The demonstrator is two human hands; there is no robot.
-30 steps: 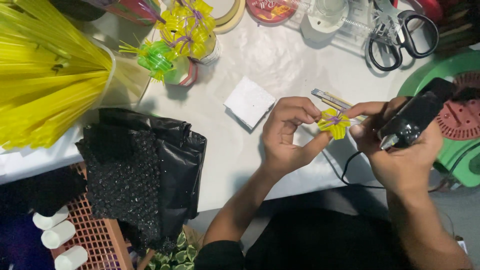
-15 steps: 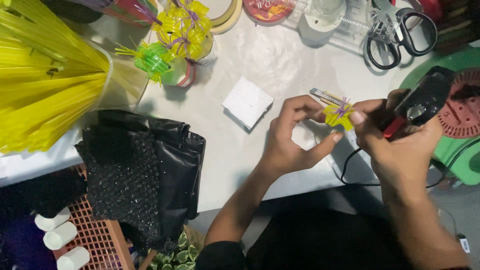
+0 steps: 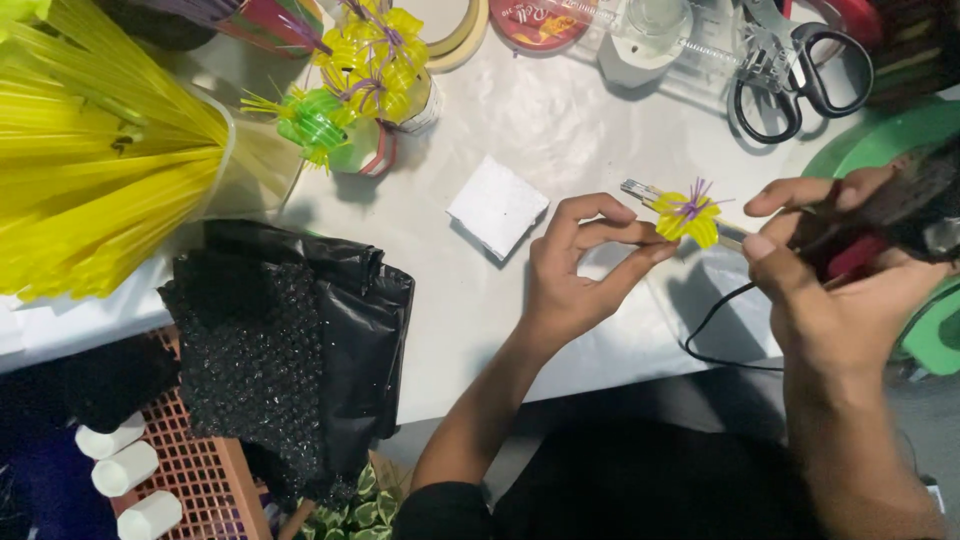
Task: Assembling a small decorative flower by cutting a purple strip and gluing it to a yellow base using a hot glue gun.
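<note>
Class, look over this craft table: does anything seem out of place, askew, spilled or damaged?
Nothing is spilled or broken. The one oddity: a black plastic sheet hangs over the table edge onto an orange crate. The left hand pinches a yellow straw flower; the right hand grips a blurred black tool.
</note>
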